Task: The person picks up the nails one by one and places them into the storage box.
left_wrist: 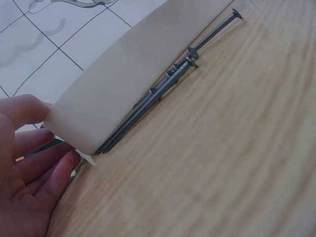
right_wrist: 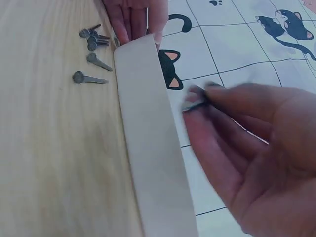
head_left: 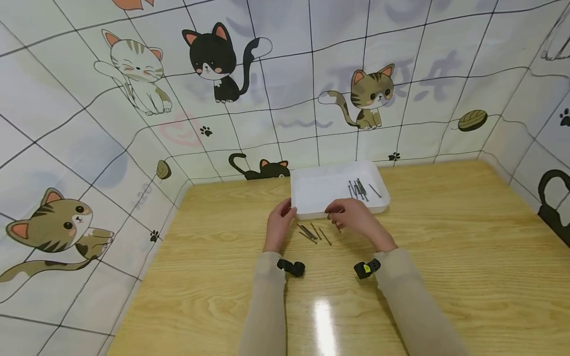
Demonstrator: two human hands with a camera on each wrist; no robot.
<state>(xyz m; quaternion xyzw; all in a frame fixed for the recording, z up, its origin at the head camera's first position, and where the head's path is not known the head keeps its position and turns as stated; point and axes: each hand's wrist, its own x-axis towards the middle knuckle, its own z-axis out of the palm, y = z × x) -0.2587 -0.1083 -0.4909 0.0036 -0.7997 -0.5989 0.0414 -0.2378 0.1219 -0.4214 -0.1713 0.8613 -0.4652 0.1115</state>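
A shallow white tray (head_left: 318,190) stands on the wooden table, with several nails (head_left: 357,189) lying in its right half. My left hand (head_left: 279,225) grips the tray's near left corner, which also shows in the left wrist view beside the fingers (left_wrist: 37,160). Over the tray's near side, my right hand (head_left: 354,217) pinches a nail (head_left: 338,229) between thumb and fingertips. The pinched nail is blurred and mostly hidden by the fingers in the right wrist view. Several loose nails (head_left: 307,231) lie on the table just before the tray, between both hands.
The wooden table (head_left: 213,277) meets a wall covering (head_left: 294,89) with cartoon cats behind the tray and at both sides. Black wrist cameras (head_left: 291,268) are strapped over both sleeves. A light reflection shines on the tabletop between the forearms.
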